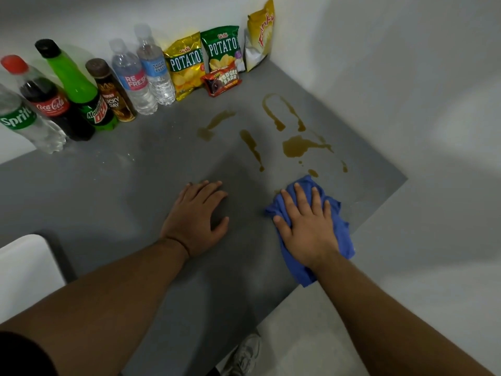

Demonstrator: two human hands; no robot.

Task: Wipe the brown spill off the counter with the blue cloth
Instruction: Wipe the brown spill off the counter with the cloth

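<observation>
A brown spill lies in several puddles and streaks on the grey counter, from the middle toward the far right corner. My right hand presses flat on the crumpled blue cloth near the counter's right edge, just below the nearest brown drops. Its fingers are spread over the cloth. My left hand rests palm down on the bare counter to the left of the cloth, holding nothing.
Along the back wall stand several bottles: Sprite, Coca-Cola, Mountain Dew, a brown drink, two water bottles. Snack bags lean in the corner. The counter edge runs diagonally at right. A shoe shows below.
</observation>
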